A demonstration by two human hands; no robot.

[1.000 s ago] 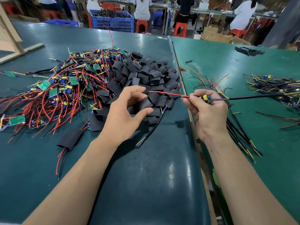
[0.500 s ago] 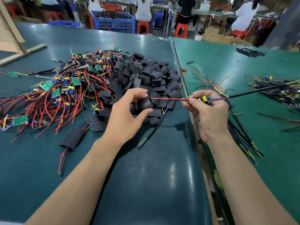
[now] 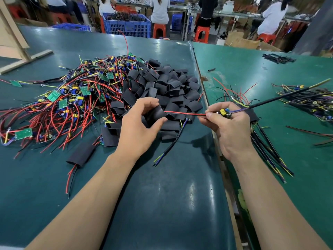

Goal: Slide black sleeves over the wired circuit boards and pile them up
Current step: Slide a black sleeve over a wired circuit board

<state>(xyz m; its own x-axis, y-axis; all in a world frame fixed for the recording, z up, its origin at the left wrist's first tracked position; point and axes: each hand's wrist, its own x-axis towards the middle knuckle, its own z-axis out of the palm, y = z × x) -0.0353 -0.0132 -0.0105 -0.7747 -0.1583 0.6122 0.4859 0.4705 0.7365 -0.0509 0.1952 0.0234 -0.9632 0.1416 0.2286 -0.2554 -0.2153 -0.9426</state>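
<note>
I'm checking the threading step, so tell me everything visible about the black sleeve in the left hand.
The black sleeve is a short, matte, soft-looking flattened tube. The left hand pinches it between thumb and fingers just above the sleeve pile. Red and black wires from the circuit board in the right hand meet its right end.

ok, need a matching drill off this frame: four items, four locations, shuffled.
Items:
1. black flat sleeve
2. small wired circuit board with a yellow part
3. blue plastic crate
4. heap of loose black sleeves

Places:
A. beyond the table's far edge
B. in the right hand
C. in the left hand
D. on the table, past both hands

Pairs: 1-C, 2-B, 3-A, 4-D
</note>
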